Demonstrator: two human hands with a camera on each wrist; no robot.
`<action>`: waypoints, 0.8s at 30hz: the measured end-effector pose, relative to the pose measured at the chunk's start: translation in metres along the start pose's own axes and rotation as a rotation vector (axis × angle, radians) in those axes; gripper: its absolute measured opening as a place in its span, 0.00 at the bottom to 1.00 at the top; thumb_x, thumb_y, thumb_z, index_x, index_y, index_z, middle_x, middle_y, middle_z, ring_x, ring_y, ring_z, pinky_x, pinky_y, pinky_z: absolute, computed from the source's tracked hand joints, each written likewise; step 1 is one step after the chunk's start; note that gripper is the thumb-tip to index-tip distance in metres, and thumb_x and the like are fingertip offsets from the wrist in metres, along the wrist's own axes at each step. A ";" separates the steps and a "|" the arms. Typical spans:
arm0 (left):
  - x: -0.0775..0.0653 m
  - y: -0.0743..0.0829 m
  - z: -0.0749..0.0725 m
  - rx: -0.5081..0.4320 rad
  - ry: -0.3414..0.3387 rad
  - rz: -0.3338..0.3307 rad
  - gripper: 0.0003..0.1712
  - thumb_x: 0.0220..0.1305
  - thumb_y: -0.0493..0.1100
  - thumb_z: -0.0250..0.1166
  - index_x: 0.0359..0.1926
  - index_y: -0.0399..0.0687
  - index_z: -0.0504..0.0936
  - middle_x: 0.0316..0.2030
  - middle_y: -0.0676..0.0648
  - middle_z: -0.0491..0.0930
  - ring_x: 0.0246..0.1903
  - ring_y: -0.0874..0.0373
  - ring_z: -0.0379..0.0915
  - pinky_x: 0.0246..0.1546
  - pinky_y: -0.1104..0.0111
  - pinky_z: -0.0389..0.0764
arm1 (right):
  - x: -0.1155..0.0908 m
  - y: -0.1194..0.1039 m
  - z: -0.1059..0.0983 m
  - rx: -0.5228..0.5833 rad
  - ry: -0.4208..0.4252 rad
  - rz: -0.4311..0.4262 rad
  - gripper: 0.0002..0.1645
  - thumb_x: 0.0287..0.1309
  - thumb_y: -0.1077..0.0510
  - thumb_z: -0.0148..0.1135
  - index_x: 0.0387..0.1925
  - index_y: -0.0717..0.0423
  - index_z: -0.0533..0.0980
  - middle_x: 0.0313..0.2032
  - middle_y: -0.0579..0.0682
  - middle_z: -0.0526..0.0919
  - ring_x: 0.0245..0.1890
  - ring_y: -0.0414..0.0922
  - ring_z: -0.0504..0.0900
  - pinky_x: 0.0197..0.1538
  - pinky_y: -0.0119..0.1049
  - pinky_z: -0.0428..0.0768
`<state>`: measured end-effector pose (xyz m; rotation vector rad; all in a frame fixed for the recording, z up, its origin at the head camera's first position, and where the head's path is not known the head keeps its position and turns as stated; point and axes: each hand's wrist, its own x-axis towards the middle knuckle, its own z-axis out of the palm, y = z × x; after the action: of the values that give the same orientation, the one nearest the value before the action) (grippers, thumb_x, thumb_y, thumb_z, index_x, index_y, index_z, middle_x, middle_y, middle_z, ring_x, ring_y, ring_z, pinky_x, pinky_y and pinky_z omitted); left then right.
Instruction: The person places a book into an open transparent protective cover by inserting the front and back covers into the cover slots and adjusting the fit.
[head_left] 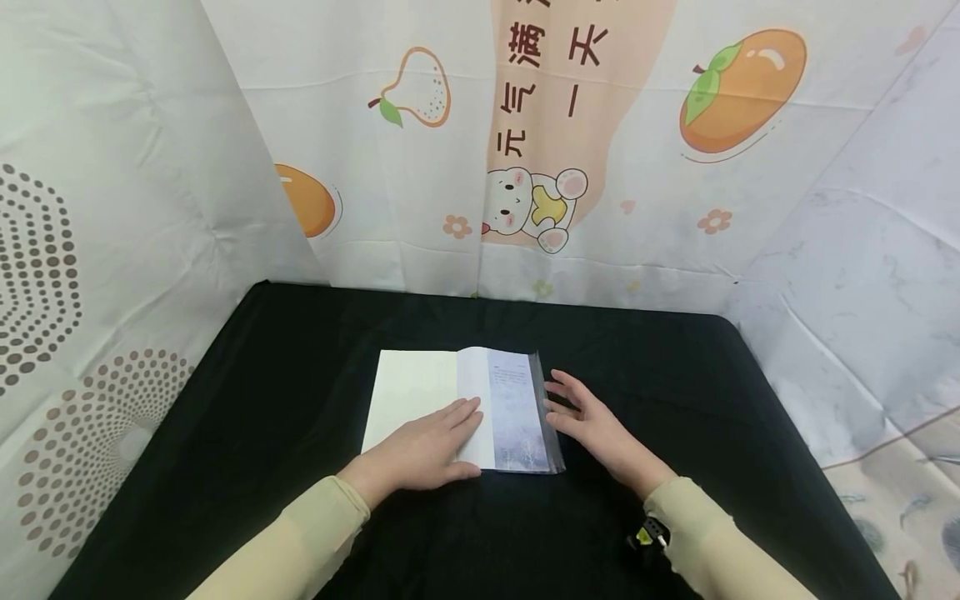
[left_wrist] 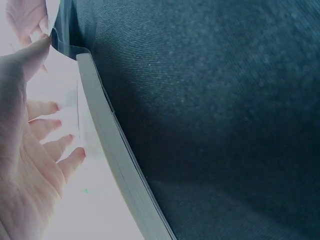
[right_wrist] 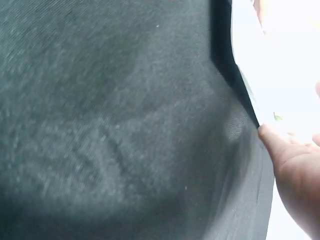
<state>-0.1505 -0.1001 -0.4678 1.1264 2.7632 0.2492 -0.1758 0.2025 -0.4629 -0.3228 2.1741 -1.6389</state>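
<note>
An open book (head_left: 414, 383) lies on the black-covered table, its blank cream page on the left. Beside that, a white flap with a pale purple printed panel (head_left: 517, 425) extends right, edged by a grey see-through plastic strip (head_left: 554, 442). Across the page and the fold rests my left hand (head_left: 423, 446), fingers straight. The thick block of page edges (left_wrist: 120, 165) shows in the left wrist view. My right hand (head_left: 596, 425) is at the strip's right edge, fingers spread and slightly bent. In the right wrist view its thumb (right_wrist: 274, 142) is right at the white edge.
Black cloth (head_left: 300, 375) covers the table around the book. A printed curtain (head_left: 637, 208) hangs behind the far edge, with pale sheets at both sides. A small black and yellow device (head_left: 649, 533) sits at the right wrist.
</note>
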 end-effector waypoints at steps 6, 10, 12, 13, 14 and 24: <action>0.002 0.000 -0.001 -0.033 0.030 -0.032 0.42 0.67 0.65 0.55 0.71 0.45 0.60 0.73 0.45 0.53 0.70 0.46 0.48 0.67 0.56 0.61 | 0.002 -0.002 -0.002 0.117 0.073 -0.031 0.40 0.67 0.56 0.58 0.73 0.43 0.49 0.70 0.55 0.57 0.64 0.51 0.67 0.66 0.59 0.60; 0.003 0.000 0.000 -0.043 0.069 -0.048 0.39 0.67 0.63 0.55 0.70 0.45 0.62 0.72 0.45 0.55 0.69 0.49 0.51 0.66 0.57 0.62 | 0.002 -0.004 -0.004 0.245 0.090 -0.019 0.41 0.67 0.57 0.58 0.73 0.43 0.49 0.70 0.55 0.58 0.62 0.53 0.70 0.64 0.49 0.69; 0.004 0.001 0.000 -0.049 0.095 -0.056 0.38 0.67 0.63 0.55 0.69 0.45 0.64 0.71 0.44 0.57 0.68 0.50 0.53 0.65 0.57 0.65 | 0.002 -0.006 -0.005 0.302 0.096 -0.019 0.41 0.66 0.58 0.59 0.73 0.44 0.49 0.69 0.55 0.59 0.61 0.54 0.71 0.60 0.42 0.74; 0.005 0.001 0.000 -0.052 0.108 -0.059 0.37 0.67 0.62 0.56 0.68 0.45 0.64 0.70 0.44 0.58 0.67 0.50 0.55 0.64 0.58 0.66 | 0.001 -0.006 -0.005 0.326 0.096 -0.025 0.42 0.66 0.59 0.59 0.73 0.45 0.48 0.69 0.56 0.58 0.61 0.54 0.71 0.58 0.39 0.76; 0.005 0.001 -0.001 -0.054 0.121 -0.061 0.36 0.67 0.62 0.56 0.67 0.45 0.65 0.69 0.44 0.59 0.65 0.50 0.57 0.63 0.58 0.68 | 0.001 -0.007 -0.005 0.348 0.096 -0.031 0.43 0.65 0.59 0.60 0.73 0.46 0.48 0.69 0.56 0.58 0.60 0.55 0.71 0.56 0.37 0.77; 0.010 0.005 0.000 -0.069 0.208 -0.090 0.37 0.65 0.64 0.58 0.66 0.49 0.63 0.61 0.47 0.64 0.51 0.56 0.65 0.52 0.63 0.76 | 0.001 -0.012 -0.001 0.427 0.094 -0.073 0.42 0.64 0.64 0.59 0.72 0.45 0.50 0.64 0.61 0.63 0.57 0.57 0.74 0.55 0.36 0.78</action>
<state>-0.1545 -0.0891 -0.4670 1.0101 2.9499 0.4721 -0.1776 0.1996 -0.4510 -0.2037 1.8258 -2.1375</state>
